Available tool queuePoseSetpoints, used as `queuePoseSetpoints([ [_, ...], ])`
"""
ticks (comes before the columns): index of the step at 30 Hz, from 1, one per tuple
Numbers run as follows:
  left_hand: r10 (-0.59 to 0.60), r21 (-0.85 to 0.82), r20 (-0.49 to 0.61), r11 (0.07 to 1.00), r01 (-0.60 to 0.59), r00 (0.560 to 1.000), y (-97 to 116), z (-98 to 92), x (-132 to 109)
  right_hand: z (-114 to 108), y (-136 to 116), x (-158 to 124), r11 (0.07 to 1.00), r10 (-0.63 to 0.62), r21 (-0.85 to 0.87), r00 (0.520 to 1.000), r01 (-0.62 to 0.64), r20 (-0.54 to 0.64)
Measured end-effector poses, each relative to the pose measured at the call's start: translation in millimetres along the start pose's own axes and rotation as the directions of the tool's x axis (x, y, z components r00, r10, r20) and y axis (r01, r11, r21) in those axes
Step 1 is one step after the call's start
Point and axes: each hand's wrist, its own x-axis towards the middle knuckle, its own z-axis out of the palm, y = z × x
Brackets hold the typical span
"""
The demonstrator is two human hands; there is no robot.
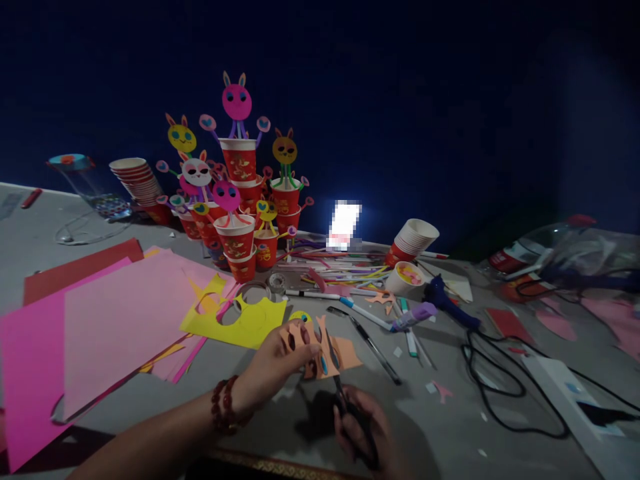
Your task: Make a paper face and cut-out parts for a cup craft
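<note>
My left hand (277, 363) is closed on a piece of orange paper (345, 352) with shapes cut out of it, holding it just above the grey table (435, 427). My right hand (363, 427) sits below it, closed on a pair of black-handled scissors (336, 373). The scissor blades point up into the orange paper. A beaded bracelet (223, 405) is on my left wrist.
Pink and red paper sheets (100, 320) and a cut yellow sheet (240, 323) lie at left. Red paper cups with bunny figures (235, 200) stand behind. Pens, pipe cleaners (345, 270), a glue stick (415, 315), a glue gun (450, 303) and black cables (500, 393) lie at right.
</note>
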Motion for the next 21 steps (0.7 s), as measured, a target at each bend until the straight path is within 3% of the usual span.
queuePoseSetpoints([
  [12, -0.017, -0.003, 0.027, 1.0, 0.017, 0.999, 2.8, 0.9, -0.7, 1.8, -1.0, 0.9, 0.996, 0.058, -0.06, 0.998, -0.06, -0.038],
  [21, -0.004, 0.003, 0.024, 1.0, 0.004, 1.0, -0.4, 0.5, -1.5, 7.0, -5.6, -0.1, 0.998, 0.064, -0.003, 0.996, -0.065, -0.061],
])
